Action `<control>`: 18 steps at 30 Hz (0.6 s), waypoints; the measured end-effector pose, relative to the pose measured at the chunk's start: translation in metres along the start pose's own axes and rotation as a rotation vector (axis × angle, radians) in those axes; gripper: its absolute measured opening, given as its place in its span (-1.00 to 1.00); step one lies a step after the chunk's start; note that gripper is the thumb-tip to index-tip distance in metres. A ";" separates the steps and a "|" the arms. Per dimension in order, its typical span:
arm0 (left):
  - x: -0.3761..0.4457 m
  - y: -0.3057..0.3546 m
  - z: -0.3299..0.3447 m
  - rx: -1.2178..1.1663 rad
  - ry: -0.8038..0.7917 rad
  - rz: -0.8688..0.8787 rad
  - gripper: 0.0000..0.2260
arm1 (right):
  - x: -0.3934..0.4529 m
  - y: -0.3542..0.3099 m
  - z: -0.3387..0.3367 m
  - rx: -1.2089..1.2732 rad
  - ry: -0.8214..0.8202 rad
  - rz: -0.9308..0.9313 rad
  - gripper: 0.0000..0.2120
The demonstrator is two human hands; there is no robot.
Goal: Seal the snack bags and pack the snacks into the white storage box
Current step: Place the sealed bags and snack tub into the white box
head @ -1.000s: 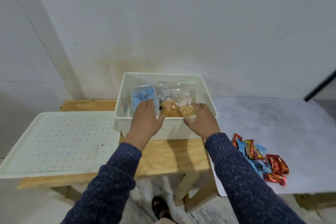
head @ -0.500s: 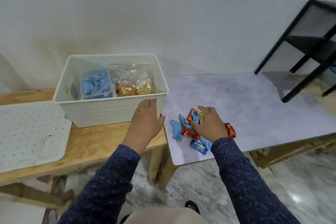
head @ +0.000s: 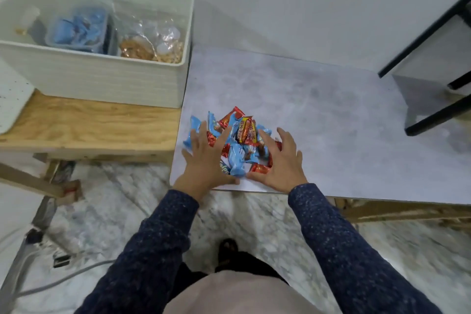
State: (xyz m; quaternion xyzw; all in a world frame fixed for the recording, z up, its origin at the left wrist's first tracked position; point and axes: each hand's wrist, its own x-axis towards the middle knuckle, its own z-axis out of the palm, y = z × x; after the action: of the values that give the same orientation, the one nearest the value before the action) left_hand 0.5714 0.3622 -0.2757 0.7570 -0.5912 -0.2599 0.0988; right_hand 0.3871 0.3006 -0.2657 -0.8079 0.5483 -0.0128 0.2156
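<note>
Since half a second ago the left hand (head: 207, 160) has left the front of the white storage box (head: 102, 79) and come across to the pile of wrapped snacks (head: 237, 145), where the right hand (head: 279, 162) was already resting; the view has also tipped down and closer. Both hands now lie flat and spread, fingers apart, one on each side of the pile, cupping it between them with the thumbs nearly meeting at the near edge. Neither hand is closed around anything; the fingers of the left hand rest over some blue wrappers and those of the right hand touch the red ones.

The snacks, blue and red wrappers heaped together, sit near the front left corner of the grey table (head: 318, 109). The white storage box stands on the wooden table (head: 89, 125) to the left, its right side just beside the grey table's edge. Inside it are a clear tub of blue packets (head: 76, 30) and, to the right of that, clear bags of brown and pale snacks (head: 150, 43). A white perforated lid (head: 10, 99) lies at the far left, partly out of view.
</note>
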 end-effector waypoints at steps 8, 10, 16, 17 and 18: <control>0.019 -0.019 0.048 -0.033 0.075 0.014 0.09 | 0.015 0.039 0.047 -0.016 0.012 -0.114 -0.02; 0.026 -0.024 0.056 0.011 0.120 0.046 0.01 | 0.021 0.044 0.052 -0.024 0.069 -0.133 -0.07; 0.048 -0.031 0.068 0.031 0.313 0.184 -0.35 | 0.049 0.056 0.064 -0.056 0.269 -0.245 -0.32; 0.052 -0.031 0.069 0.038 0.353 0.225 -0.46 | 0.053 0.057 0.063 -0.067 0.298 -0.257 -0.36; 0.056 -0.031 0.069 0.042 0.395 0.254 -0.56 | 0.057 0.057 0.063 -0.082 0.325 -0.273 -0.41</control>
State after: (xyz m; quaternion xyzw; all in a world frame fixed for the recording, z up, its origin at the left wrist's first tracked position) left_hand 0.5715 0.3288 -0.3637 0.7148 -0.6561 -0.0801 0.2287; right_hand 0.3759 0.2533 -0.3562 -0.8700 0.4616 -0.1496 0.0873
